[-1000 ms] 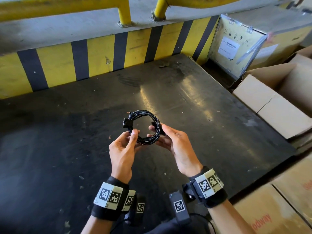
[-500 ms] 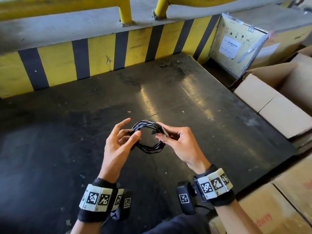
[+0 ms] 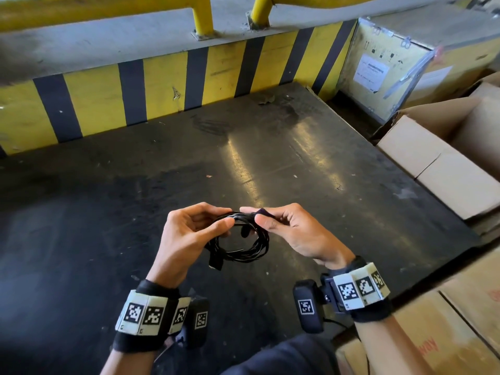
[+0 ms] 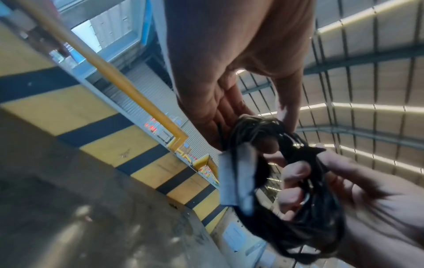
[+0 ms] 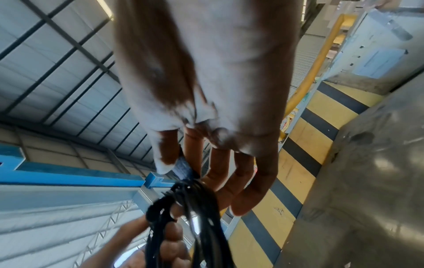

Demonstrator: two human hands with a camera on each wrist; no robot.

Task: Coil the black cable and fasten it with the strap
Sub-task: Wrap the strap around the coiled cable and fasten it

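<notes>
The black cable is wound into a small coil and held in the air above the dark platform. My left hand pinches the coil's upper left between thumb and fingers; the same coil fills the left wrist view, blurred. My right hand pinches the dark strap at the top of the coil. In the right wrist view the strap sits between thumb and forefinger just above the bundled cable. A connector end hangs from the lower left of the coil.
A yellow-and-black striped kerb with yellow rail posts bounds the far side of the platform. Open cardboard boxes and a crate with a label stand to the right. More cartons lie at the near right.
The coil has tipped from facing me to hanging edge-up. My left hand has closed on its upper left, and my right hand has moved to the top and taken the strap.
</notes>
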